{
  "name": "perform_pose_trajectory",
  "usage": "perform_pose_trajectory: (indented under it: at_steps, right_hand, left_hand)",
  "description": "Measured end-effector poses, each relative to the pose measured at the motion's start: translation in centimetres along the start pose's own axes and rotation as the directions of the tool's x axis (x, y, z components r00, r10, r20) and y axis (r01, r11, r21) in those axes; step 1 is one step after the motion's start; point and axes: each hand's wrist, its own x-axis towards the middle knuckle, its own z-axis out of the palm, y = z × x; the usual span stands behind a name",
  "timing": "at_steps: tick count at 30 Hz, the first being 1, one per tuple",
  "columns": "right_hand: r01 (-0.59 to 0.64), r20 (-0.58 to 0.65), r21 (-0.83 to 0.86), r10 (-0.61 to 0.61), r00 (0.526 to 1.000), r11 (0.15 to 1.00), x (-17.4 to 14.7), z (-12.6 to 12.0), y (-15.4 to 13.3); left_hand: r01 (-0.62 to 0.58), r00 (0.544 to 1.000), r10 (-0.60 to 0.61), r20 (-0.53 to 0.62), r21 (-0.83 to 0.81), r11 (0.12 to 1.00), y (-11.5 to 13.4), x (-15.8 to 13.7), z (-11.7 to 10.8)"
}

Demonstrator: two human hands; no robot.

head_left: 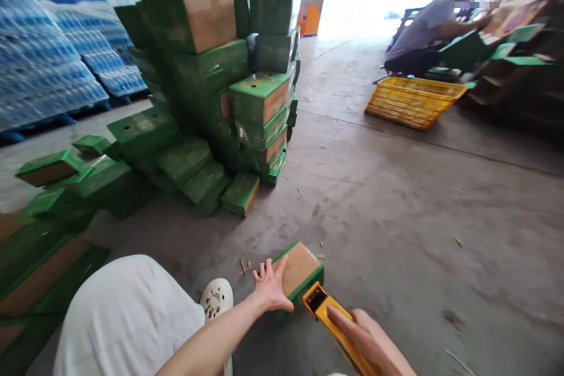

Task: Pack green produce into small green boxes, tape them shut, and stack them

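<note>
A small cardboard box [302, 267] with green edges and a bare brown face lies on the concrete floor in front of me. My left hand [271, 289] rests on its near left side, fingers spread and stretched out. In my right hand [359, 335] is a long yellow hand tool [335, 324] with a dark, squared, open front end; its exact kind is not clear. The tool's front end is close to the box's near right corner, and I cannot tell whether they touch. My right fingers wrap round its body, partly hidden.
Tall stacks of green boxes [211, 70] stand ahead on the left, with loose ones spread nearby. Wrapped water bottles [44, 53] are piled at far left. A yellow plastic crate [414, 103] sits by a crouching person [423, 35] at right. My shoe [217, 299] is beside the box.
</note>
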Motion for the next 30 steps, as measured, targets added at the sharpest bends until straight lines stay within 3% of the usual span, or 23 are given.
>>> perform_pose_trajectory:
  at_steps: [5,7,9,12,14,16,17,20,22,25,28,30]
  right_hand:
    - [-0.096,0.110,0.028,0.092,0.990,0.995,-2.7,-2.2,-0.3]
    - [-0.086,0.115,0.048,0.080,0.990,0.995,-3.6,-3.0,-1.4]
    - [-0.056,0.085,0.030,0.053,0.995,0.998,-4.0,-3.3,-2.6]
    - [-0.028,0.071,0.035,0.026,0.997,0.999,-3.7,-2.9,-4.0]
    - [-0.022,0.091,0.067,0.015,0.996,0.998,-3.3,-2.3,-4.4]
    - [-0.019,0.105,0.087,0.010,0.994,0.996,-3.0,-1.7,-4.5]
    - [-0.018,0.109,0.090,0.008,0.994,0.996,-2.9,-1.4,-4.4]
    - [-0.009,0.108,0.077,0.001,0.994,0.997,-3.0,-0.8,-3.8]
    - [-0.008,0.105,0.058,0.002,0.994,0.998,-3.2,-0.6,-3.0]
    - [-0.048,0.118,0.062,0.040,0.992,0.997,-3.1,-0.4,-1.2]
    - [-0.075,0.124,0.101,0.062,0.990,0.992,-2.7,0.2,0.7]
    - [-0.089,0.084,0.141,0.078,0.993,0.986,-2.6,0.7,1.6]
  left_hand:
    - [-0.086,0.993,0.092,-0.071,0.087,0.992,-0.9,-0.7,-7.7]
    - [-0.108,0.977,0.138,-0.161,0.181,0.978,-1.7,-1.3,-11.9]
    - [-0.051,0.948,0.128,-0.293,0.255,0.966,-2.8,-1.9,-16.2]
    - [0.077,0.850,0.082,-0.521,0.277,0.958,-4.9,-1.8,-21.5]
    - [0.165,0.744,0.079,-0.664,0.297,0.941,-6.1,-0.8,-23.4]
    - [0.222,0.655,0.073,-0.752,0.284,0.933,-6.7,1.2,-23.6]
    - [0.222,0.651,0.066,-0.756,0.273,0.936,-6.8,2.4,-23.2]
    - [0.147,0.751,0.079,-0.656,0.283,0.948,-6.1,6.0,-21.3]
    - [0.096,0.788,0.105,-0.607,0.289,0.952,-5.8,7.7,-20.6]
    - [0.104,0.748,0.064,-0.660,0.212,0.972,-6.7,8.5,-20.9]
    - [0.226,0.694,-0.111,-0.712,0.069,0.972,-9.5,8.1,-21.6]
    - [0.261,0.727,-0.150,-0.670,0.068,0.963,-11.6,7.7,-21.8]
